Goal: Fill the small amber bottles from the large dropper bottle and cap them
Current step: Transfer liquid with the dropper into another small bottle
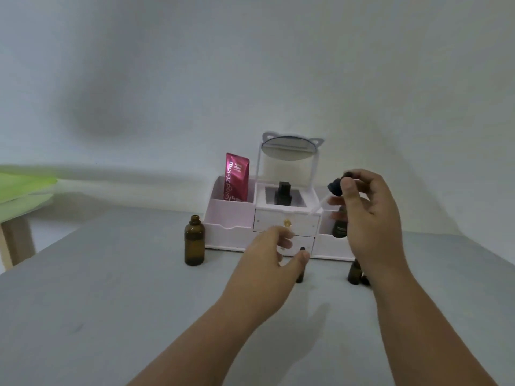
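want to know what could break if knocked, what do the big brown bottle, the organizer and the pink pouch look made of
Big brown bottle: probably amber glass, since it is see-through brown with a glossy surface, though tinted plastic is possible. Organizer: looks like moulded plastic, pale and matte, with thin walls. Pink pouch: seems to be flexible foil or plastic film, shiny with creases and printed lettering.

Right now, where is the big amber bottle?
In the head view, the big amber bottle stands uncapped on the grey table, left of the left hand, by the white organizer's left front corner.
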